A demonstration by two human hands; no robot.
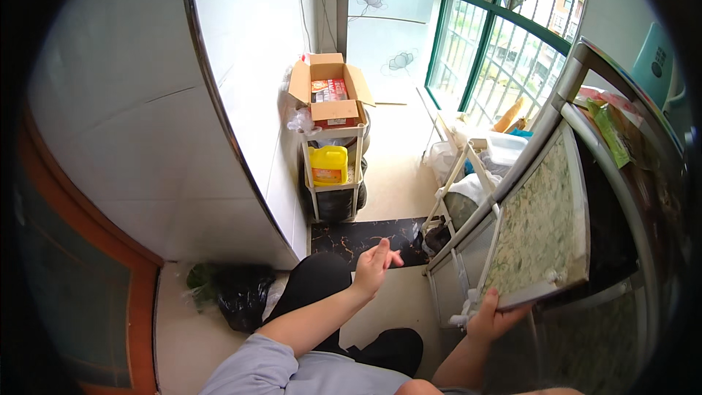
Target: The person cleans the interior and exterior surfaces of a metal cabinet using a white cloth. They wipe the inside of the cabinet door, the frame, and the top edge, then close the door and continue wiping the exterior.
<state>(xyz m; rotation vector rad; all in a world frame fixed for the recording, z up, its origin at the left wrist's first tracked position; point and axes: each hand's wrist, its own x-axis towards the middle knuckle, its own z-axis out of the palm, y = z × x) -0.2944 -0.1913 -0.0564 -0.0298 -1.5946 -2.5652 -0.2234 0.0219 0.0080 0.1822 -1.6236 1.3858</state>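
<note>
My right hand (494,318) grips the lower edge of a cabinet door panel (540,219) with a mottled green pattern and a pale frame. The thumb lies on the panel's face and the fingers go behind it. The door is swung out from a metal-framed cabinet (614,175), whose inside looks dark. My left hand (374,270) hangs in the air above the floor, left of the door. Nothing shows in it; its fingers are partly bent and slightly apart.
A plastic shelf rack (334,133) by the wall bears an open cardboard box (335,109) and a yellow jug (328,164). Black plastic bags (244,291) lie on the floor at left. A second rack (452,181) stands beside the barred window (493,49). A dark stone threshold (351,236) crosses the floor.
</note>
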